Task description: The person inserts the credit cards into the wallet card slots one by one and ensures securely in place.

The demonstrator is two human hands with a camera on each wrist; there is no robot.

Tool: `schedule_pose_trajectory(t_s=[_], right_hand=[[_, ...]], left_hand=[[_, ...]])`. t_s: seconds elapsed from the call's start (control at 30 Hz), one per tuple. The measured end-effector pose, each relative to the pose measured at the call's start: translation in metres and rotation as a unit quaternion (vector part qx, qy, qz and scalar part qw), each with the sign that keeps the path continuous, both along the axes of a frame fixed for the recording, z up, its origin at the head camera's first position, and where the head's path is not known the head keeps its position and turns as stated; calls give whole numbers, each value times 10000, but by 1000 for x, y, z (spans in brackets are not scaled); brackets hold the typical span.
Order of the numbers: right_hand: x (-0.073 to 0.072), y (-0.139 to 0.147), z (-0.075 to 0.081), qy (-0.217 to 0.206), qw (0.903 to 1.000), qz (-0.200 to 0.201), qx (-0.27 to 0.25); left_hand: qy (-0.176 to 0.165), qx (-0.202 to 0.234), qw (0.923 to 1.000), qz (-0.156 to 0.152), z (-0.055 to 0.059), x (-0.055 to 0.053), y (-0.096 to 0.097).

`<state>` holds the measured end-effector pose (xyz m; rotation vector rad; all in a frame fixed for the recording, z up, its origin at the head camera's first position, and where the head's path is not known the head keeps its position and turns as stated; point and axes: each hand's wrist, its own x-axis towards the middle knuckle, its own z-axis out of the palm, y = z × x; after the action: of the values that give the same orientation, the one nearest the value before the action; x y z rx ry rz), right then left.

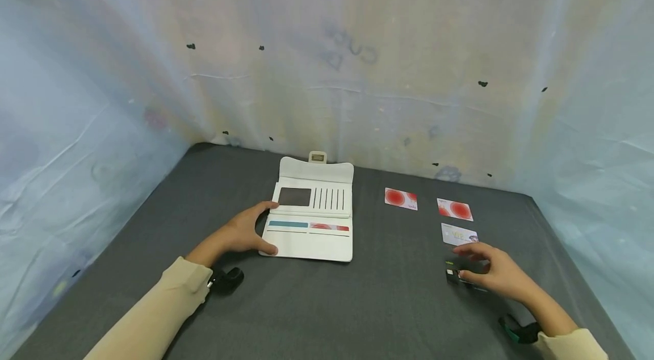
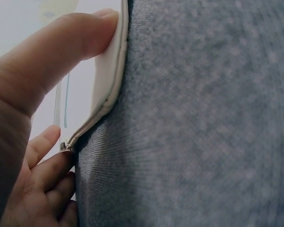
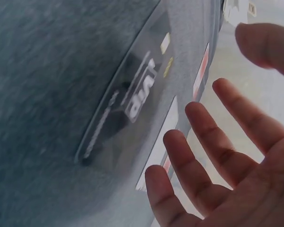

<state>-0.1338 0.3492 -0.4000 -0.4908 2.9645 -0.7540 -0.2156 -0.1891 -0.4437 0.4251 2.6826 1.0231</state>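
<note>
An unfolded white wallet (image 1: 306, 246) lies on the dark cloth, with card slots, a dark window and two cards peeking from its lower pocket. My left hand (image 1: 245, 230) grips its left side, thumb on the lower corner and index finger by the fold. In the left wrist view the thumb (image 2: 80, 35) presses on the wallet's face (image 2: 85, 90), the other fingers curled at its edge. My right hand (image 1: 493, 269) hovers with spread fingers over a black VIP card (image 1: 452, 276). That card (image 3: 142, 90) lies flat, apart from the fingers in the right wrist view.
Beyond the right hand lies a white card (image 1: 456, 233), and behind it a red-and-white card (image 1: 455, 209). Another red-and-white card (image 1: 401, 199) lies between these and the wallet. A pale curtain (image 1: 368, 65) hangs around the back and sides of the dark table (image 1: 357, 309).
</note>
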Motion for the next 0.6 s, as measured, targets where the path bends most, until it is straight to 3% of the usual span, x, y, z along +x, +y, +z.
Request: schedule_pose_trajectory(t_s=[0.27, 0.6], right_hand=[[2, 10, -7, -49, 9981, -97, 604], [0, 14, -15, -24, 9968, -82, 795]], left_hand=[[36, -42, 10000, 5, -3, -1, 0], [38, -80, 10000, -3, -2, -1, 1]])
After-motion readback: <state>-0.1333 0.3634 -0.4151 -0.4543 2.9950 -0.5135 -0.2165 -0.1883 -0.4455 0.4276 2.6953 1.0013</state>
